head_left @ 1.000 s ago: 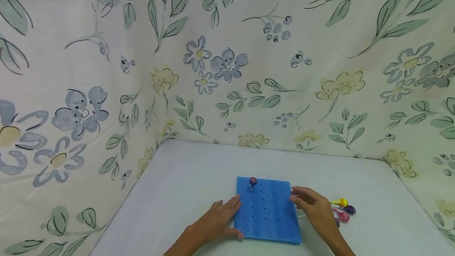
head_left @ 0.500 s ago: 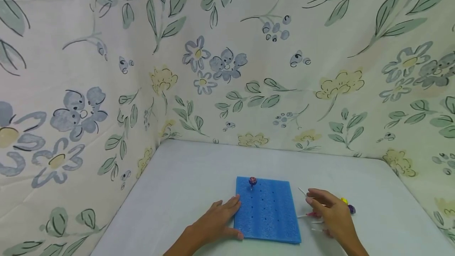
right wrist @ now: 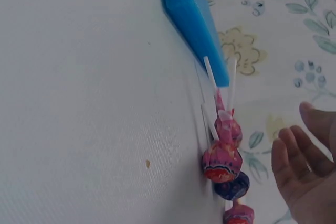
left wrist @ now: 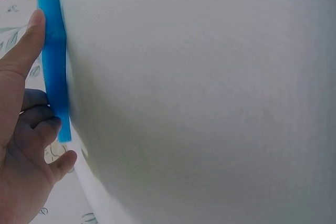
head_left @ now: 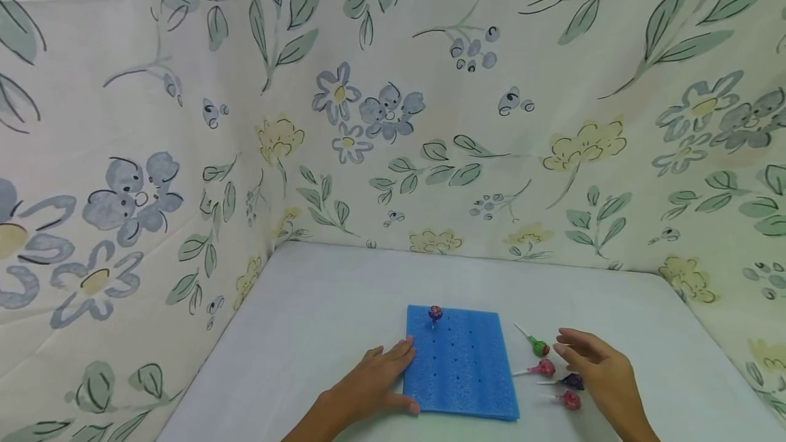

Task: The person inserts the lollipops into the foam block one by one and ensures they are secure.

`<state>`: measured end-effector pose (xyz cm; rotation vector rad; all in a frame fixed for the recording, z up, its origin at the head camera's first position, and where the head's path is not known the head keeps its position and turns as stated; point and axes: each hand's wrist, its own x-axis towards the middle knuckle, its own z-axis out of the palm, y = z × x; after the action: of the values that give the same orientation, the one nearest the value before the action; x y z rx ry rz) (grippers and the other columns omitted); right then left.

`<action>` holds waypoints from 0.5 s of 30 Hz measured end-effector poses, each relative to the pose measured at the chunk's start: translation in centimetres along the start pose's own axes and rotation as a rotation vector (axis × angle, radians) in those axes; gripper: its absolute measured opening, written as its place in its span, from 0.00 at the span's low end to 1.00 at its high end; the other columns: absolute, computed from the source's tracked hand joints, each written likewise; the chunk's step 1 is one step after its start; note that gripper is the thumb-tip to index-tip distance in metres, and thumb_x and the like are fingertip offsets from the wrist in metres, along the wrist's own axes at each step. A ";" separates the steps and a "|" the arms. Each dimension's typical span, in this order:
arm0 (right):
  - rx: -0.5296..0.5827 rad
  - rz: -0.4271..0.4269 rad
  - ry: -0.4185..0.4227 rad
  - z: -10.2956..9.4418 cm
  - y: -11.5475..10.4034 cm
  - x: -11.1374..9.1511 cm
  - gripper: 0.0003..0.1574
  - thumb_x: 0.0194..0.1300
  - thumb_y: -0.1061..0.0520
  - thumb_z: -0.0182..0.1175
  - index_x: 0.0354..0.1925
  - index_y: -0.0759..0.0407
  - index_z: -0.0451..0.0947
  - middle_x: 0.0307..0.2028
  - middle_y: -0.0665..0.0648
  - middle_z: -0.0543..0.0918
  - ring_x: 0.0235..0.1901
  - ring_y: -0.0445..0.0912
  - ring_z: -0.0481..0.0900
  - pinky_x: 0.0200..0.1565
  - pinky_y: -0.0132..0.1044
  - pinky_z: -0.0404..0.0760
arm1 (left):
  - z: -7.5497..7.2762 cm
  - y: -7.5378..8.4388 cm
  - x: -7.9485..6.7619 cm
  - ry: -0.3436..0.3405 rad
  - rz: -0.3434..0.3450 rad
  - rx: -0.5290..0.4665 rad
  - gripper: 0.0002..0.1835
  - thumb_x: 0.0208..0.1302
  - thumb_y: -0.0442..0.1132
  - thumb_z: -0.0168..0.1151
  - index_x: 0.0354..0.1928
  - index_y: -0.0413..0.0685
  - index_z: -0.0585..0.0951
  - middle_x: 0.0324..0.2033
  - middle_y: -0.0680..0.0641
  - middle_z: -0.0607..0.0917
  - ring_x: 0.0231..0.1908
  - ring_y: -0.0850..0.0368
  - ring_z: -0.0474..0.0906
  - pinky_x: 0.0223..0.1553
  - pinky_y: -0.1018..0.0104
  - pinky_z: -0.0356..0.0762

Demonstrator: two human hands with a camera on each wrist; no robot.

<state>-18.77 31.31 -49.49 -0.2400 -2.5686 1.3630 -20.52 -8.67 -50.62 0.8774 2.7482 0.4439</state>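
In the head view a blue foam board (head_left: 460,363) with small holes lies on the white table. One lollipop (head_left: 435,312) stands upright near its far left corner. My left hand (head_left: 377,380) rests along the board's left edge, its thumb (left wrist: 32,43) against the blue slab in the left wrist view. To the right of the board lie a green lollipop (head_left: 540,348), two pink lollipops (head_left: 543,367) and a dark purple lollipop (head_left: 572,380), sticks pointing left. My right hand (head_left: 598,363) hovers beside them with loosely bent fingers and nothing visible in it. It hides whatever lies behind it.
White cloth covers the table (head_left: 344,285). A floral-patterned curtain (head_left: 393,203) closes off the back and sides. In the right wrist view the lollipop sticks (right wrist: 210,74) reach close to the board's edge.
My right hand has moved right, away from the board, uncovering the green, pink and purple lollipops and covering the yellow one seen before. My left hand has stayed on the board.
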 end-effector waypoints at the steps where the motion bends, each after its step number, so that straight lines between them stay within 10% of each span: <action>1: 0.004 0.003 0.004 -0.2 0.1 0.0 0.31 0.73 0.44 0.69 0.63 0.62 0.82 0.50 0.56 0.91 0.39 0.41 0.90 0.38 0.30 0.87 | 0.0 0.0 0.0 -0.001 -0.002 0.000 0.54 0.61 0.73 0.66 0.81 0.48 0.66 0.83 0.49 0.61 0.81 0.55 0.58 0.75 0.40 0.66; 8: 0.018 -0.048 0.068 -1.7 1.1 -0.1 0.25 0.72 0.52 0.71 0.60 0.66 0.83 0.40 0.34 0.89 0.34 0.40 0.89 0.34 0.29 0.86 | 0.1 0.0 0.0 -0.005 -0.005 -0.006 0.54 0.61 0.73 0.66 0.81 0.48 0.66 0.83 0.50 0.60 0.81 0.55 0.58 0.75 0.40 0.66; 15: -0.057 0.058 0.096 -2.9 2.3 0.3 0.30 0.72 0.46 0.71 0.63 0.64 0.83 0.44 0.44 0.92 0.34 0.33 0.86 0.36 0.23 0.81 | 0.3 -0.3 0.0 0.010 0.022 -0.005 0.54 0.62 0.72 0.65 0.81 0.47 0.65 0.83 0.48 0.60 0.81 0.54 0.58 0.75 0.40 0.66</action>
<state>-18.14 34.93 -49.77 -0.3824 -2.5421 1.2656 -20.60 -8.86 -51.03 0.9074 2.7478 0.4608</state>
